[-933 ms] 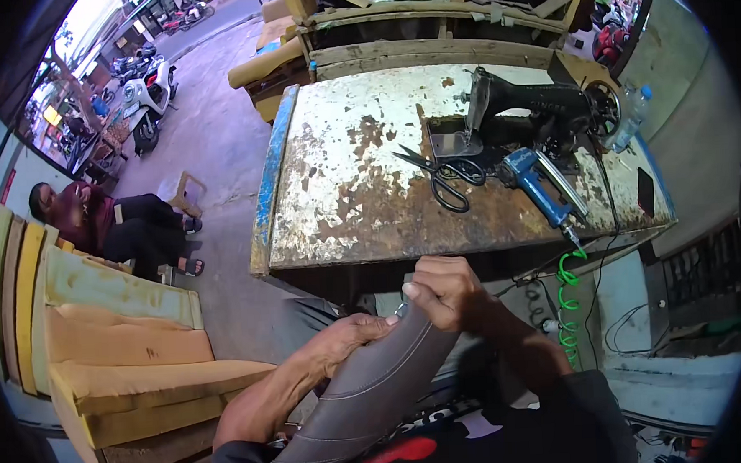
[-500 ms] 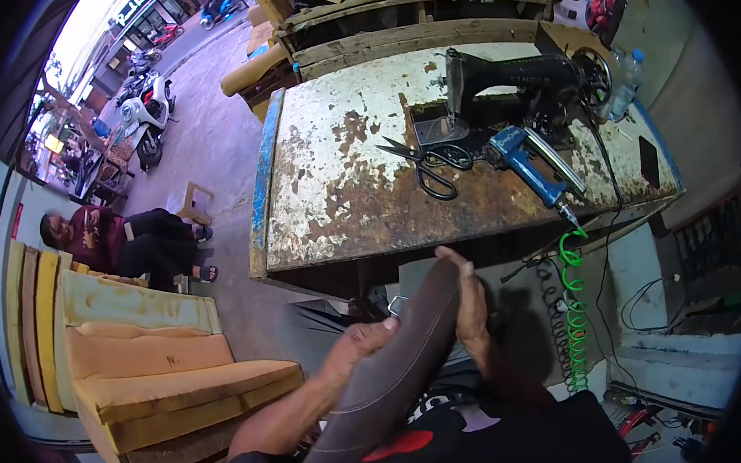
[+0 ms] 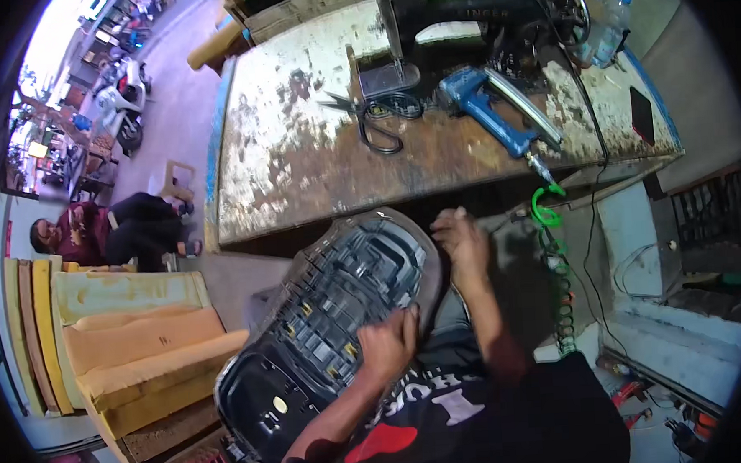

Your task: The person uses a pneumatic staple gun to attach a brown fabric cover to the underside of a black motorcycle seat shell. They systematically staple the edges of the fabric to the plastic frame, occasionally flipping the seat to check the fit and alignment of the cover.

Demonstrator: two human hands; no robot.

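Note:
A motorcycle seat (image 3: 329, 317) lies tilted across my lap, its black plastic underside with ribs and small yellow parts facing up. Dark cover material wraps its rim. My left hand (image 3: 385, 346) grips the near edge, fingers closed over the rim. Beside the seat's right end is my right hand (image 3: 462, 248), its fingers loosely bent and apart; whether it touches the cover is hard to tell. Beyond the seat, black-handled scissors (image 3: 373, 118) and a blue staple gun (image 3: 490, 112) lie on the worn table (image 3: 292, 181).
A black sewing machine (image 3: 476, 16) stands on the table, with plastic bottles (image 3: 611, 30) and a phone (image 3: 642, 117) at the right. A green coiled hose (image 3: 547, 210) hangs from the staple gun. Left are an orange foam seat (image 3: 150, 339) and a seated person (image 3: 127, 232).
The seat has turned from its stitched brown cover to its underside. My left hand has shifted right along the near edge; my right hand has come off the cover's flat hold.

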